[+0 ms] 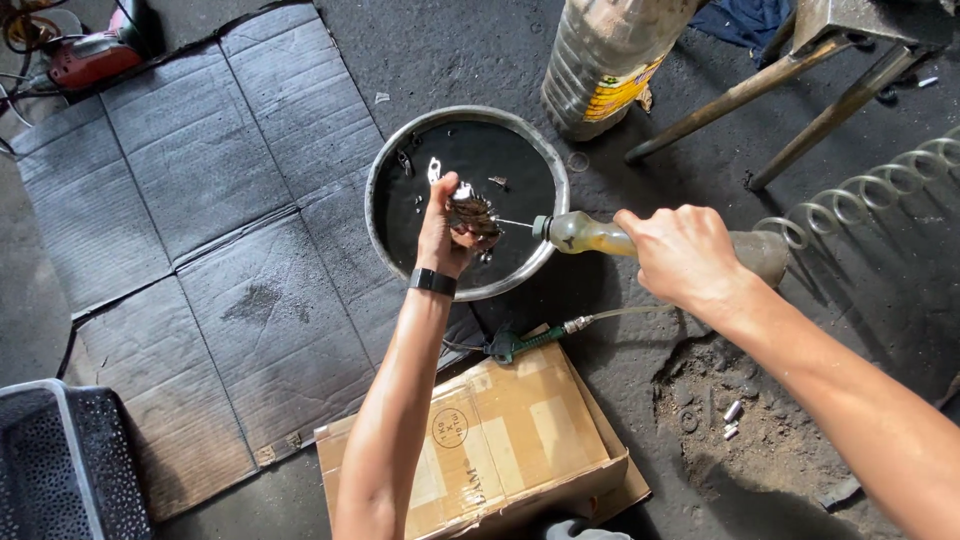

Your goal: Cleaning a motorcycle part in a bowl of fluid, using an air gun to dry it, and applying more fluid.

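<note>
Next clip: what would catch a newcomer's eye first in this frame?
Dead centre, the left hand holds a small rusty metal part over a round metal pan of black liquid, while the right hand aims a squeeze bottle at it, a thin jet leaving the nozzle. Flattened grey cardboard covers the floor to the left, and a brown carton sits below the pan.

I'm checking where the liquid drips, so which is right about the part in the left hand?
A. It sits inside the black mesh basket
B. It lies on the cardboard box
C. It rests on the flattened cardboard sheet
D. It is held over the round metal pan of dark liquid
D: the left hand holds the small metal part above the round pan, with the squeeze bottle in the right hand aimed at it.
</note>
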